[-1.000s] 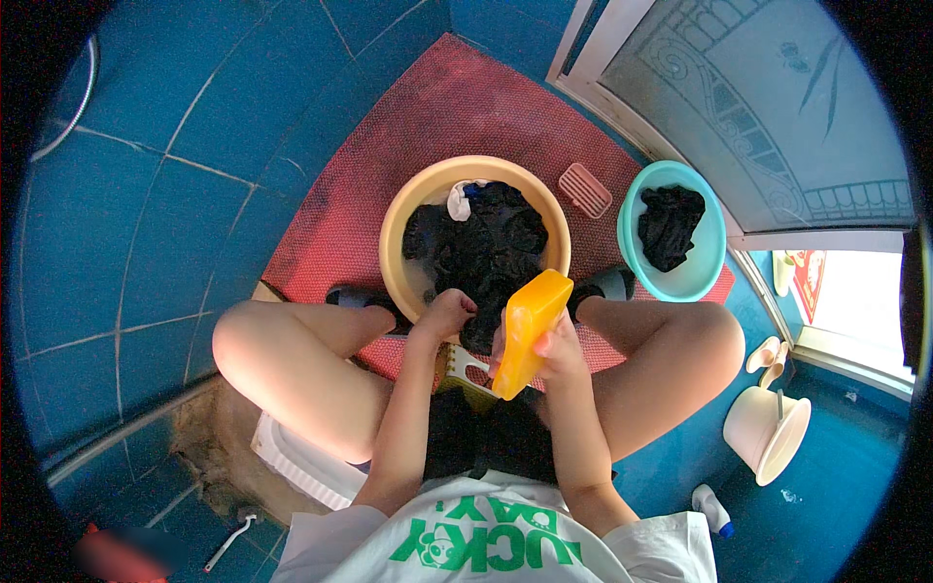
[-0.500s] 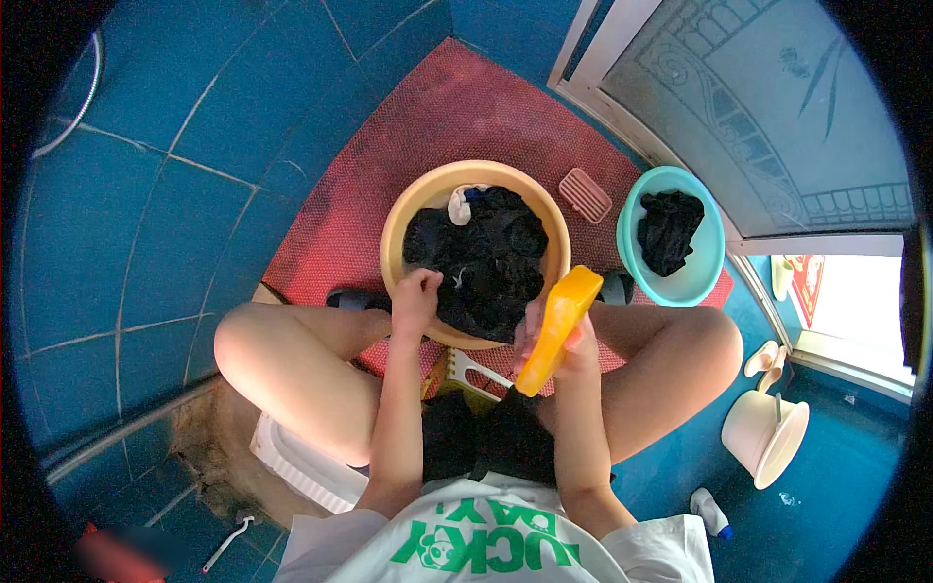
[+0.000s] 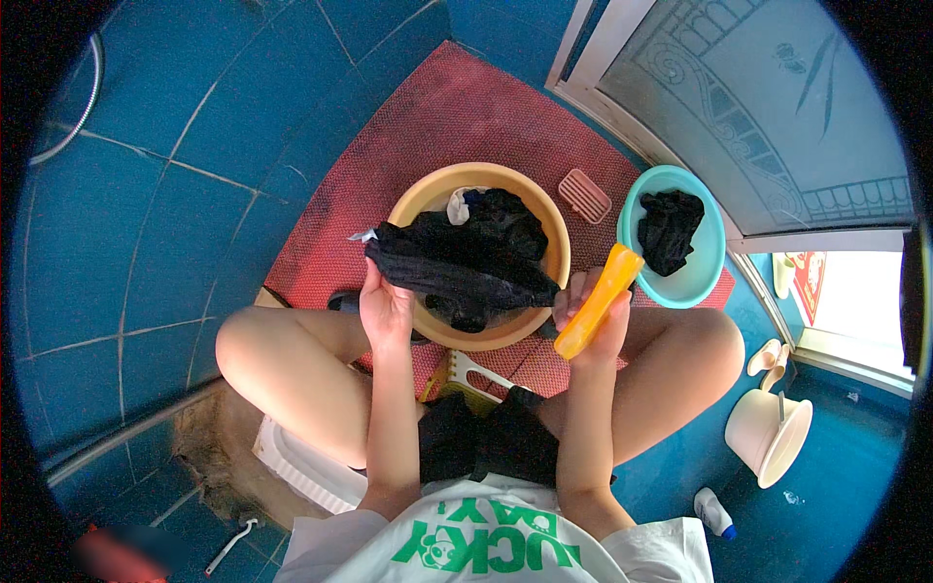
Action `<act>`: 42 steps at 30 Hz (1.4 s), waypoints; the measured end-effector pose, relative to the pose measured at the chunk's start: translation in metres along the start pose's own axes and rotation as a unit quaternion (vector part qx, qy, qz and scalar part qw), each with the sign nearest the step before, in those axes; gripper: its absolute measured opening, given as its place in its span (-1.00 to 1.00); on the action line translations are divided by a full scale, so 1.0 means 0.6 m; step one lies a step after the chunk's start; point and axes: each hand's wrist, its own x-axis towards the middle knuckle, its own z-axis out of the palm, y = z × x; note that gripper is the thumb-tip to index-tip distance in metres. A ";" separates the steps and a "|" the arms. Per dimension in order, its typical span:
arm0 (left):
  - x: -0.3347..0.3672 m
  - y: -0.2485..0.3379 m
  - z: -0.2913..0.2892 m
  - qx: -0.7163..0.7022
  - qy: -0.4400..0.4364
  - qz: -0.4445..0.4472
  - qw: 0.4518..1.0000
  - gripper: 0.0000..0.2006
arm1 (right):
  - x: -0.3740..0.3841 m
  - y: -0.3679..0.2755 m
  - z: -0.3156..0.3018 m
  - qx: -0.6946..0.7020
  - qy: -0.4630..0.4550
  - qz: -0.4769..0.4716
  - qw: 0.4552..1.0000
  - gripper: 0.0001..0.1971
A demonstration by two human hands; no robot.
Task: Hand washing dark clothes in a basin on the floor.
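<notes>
Stretched between my hands over the yellow basin point(image 3: 428, 182) is a wet-looking black garment point(image 3: 457, 277). My left hand point(image 3: 389, 309) is closed on its left end, where a small white tag-like piece sticks out. In my right hand point(image 3: 610, 335) is a long orange bar of soap point(image 3: 600, 299), held tilted at the basin's right side. The fingers of that hand also pinch the garment's right end. More dark clothes point(image 3: 510, 219) lie in the basin below, with a small white cloth piece point(image 3: 458, 206) near its far rim.
A pink soap dish point(image 3: 585, 195) lies on the red mat point(image 3: 389, 146). To the right, a turquoise basin point(image 3: 717, 243) holds a black garment. A low stool point(image 3: 476, 374) is between my legs. A white bucket point(image 3: 753, 432) and a bottle point(image 3: 714, 512) are at right.
My left hand has lifted the black garment out of the pile and its fingers now grip one end. My right hand has moved right with the soap and now pinches the other end.
</notes>
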 end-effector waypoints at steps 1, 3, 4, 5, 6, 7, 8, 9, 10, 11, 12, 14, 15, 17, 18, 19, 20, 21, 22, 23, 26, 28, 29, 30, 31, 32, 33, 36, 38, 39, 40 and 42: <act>0.000 -0.003 0.006 -0.104 -0.054 -0.036 0.992 -0.62 | 0.000 -0.002 -0.003 -0.001 0.013 -0.002 1.000 -0.62; -0.006 -0.029 0.036 -0.065 -0.043 -0.030 0.996 -0.62 | -0.004 -0.004 -0.029 0.000 0.024 0.007 1.000 -0.62; -0.008 -0.028 0.036 -0.002 -0.035 -0.013 0.999 -0.62 | -0.005 -0.002 -0.031 0.004 0.029 0.021 0.999 -0.57; -0.010 -0.026 0.035 0.061 -0.026 0.005 0.998 -0.62 | -0.005 0.001 -0.033 0.005 0.029 0.022 0.999 -0.57; -0.009 -0.017 0.023 0.039 -0.017 -0.015 0.999 -0.65 | -0.004 0.005 -0.035 -0.009 0.035 0.022 0.999 -0.57; -0.007 -0.022 0.019 0.039 -0.016 -0.014 0.999 -0.65 | 0.000 0.007 -0.029 -0.023 0.040 0.022 0.999 -0.56; -0.004 -0.033 0.012 0.125 0.039 0.026 0.991 -0.63 | 0.002 0.010 -0.022 -0.023 0.040 0.023 0.999 -0.56; -0.002 -0.044 0.005 0.209 0.094 0.066 0.971 -0.60 | 0.004 0.013 -0.013 -0.042 0.059 0.031 0.997 -0.61; -0.003 -0.056 0.008 0.190 0.137 0.023 0.972 -0.56 | 0.004 0.016 -0.005 -0.062 0.078 0.039 0.994 -0.65; -0.005 -0.062 0.002 0.189 0.138 0.023 0.972 -0.56 | 0.003 0.019 -0.005 -0.063 0.079 0.040 0.994 -0.65; -0.009 -0.066 -0.009 0.173 0.179 -0.014 0.968 -0.55 | 0.001 0.022 -0.005 -0.063 0.090 0.048 0.993 -0.64; -0.012 -0.069 -0.030 0.132 0.219 -0.060 0.965 -0.54 | 0.001 0.027 -0.004 -0.063 0.100 0.058 0.991 -0.63; -0.011 -0.066 -0.040 0.131 0.219 -0.059 0.965 -0.54 | 0.002 0.030 -0.004 -0.064 0.086 0.058 0.993 -0.63; -0.006 -0.066 -0.053 0.062 0.209 -0.059 0.974 -0.56 | 0.004 0.033 -0.009 -0.067 0.073 0.058 0.993 -0.63; -0.006 -0.069 -0.060 0.061 0.209 -0.058 0.974 -0.56 | 0.004 0.035 -0.012 -0.063 0.060 0.053 0.995 -0.63; -0.004 -0.074 -0.065 0.103 0.200 -0.048 0.973 -0.58 | 0.007 0.037 -0.012 -0.059 0.046 0.049 0.996 -0.64; -0.002 -0.079 -0.070 0.144 0.190 -0.037 0.970 -0.60 | 0.008 0.037 -0.011 -0.059 0.044 0.050 0.996 -0.64; -0.003 -0.083 -0.073 0.144 0.189 -0.035 0.971 -0.60 | 0.006 0.036 -0.008 -0.041 0.077 0.053 0.995 -0.64; -0.008 -0.086 -0.076 0.153 0.257 -0.038 0.953 -0.63 | 0.003 0.037 -0.007 -0.023 0.110 0.056 0.992 -0.65; -0.011 -0.085 -0.079 0.160 0.324 -0.040 0.931 -0.66 | 0.002 0.039 -0.006 -0.022 0.108 0.058 0.992 -0.65; -0.017 -0.084 -0.109 0.277 0.405 -0.045 0.870 -0.66 | 0.001 0.040 -0.010 -0.027 0.117 0.069 0.990 -0.64; -0.023 -0.103 -0.078 0.288 0.436 -0.087 0.848 -0.63 | 0.002 0.043 -0.015 -0.055 0.090 0.070 0.992 -0.63; -0.022 -0.110 -0.082 0.288 0.436 -0.087 0.848 -0.63 | 0.002 0.044 -0.018 -0.055 0.090 0.069 0.992 -0.63; -0.020 -0.117 -0.088 0.244 0.431 -0.145 0.857 -0.62 | -0.001 0.045 -0.022 -0.055 0.092 0.076 0.991 -0.62; -0.017 -0.123 -0.087 0.199 0.421 -0.200 0.862 -0.59 | 0.000 0.046 -0.025 -0.054 0.090 0.082 0.991 -0.61; -0.018 -0.129 -0.079 0.213 0.347 -0.204 0.890 -0.67 | 0.001 0.048 -0.027 -0.054 0.086 0.081 0.991 -0.61; -0.014 -0.128 -0.082 0.214 0.344 -0.203 0.892 -0.67 | 0.001 0.050 -0.030 -0.064 0.102 0.079 0.990 -0.61; -0.010 -0.112 -0.088 0.245 0.291 -0.112 0.918 -0.76 | -0.001 0.053 -0.028 -0.073 0.098 0.085 0.989 -0.59; -0.008 -0.099 -0.064 0.133 0.218 -0.048 0.966 -0.80 | 0.004 0.050 -0.023 -0.075 0.081 0.088 0.990 -0.58; -0.007 -0.097 -0.055 0.133 0.218 -0.049 0.966 -0.80 | 0.010 0.048 -0.019 -0.133 0.143 0.087 0.977 -0.60; -0.007 -0.097 -0.045 0.146 0.182 -0.047 0.971 -0.79 | 0.015 0.046 -0.014 -0.189 0.204 0.085 0.957 -0.62; -0.009 -0.101 -0.024 0.177 0.130 -0.051 0.974 -0.79 | 0.027 0.053 -0.019 -0.250 0.236 0.066 0.937 -0.67</act>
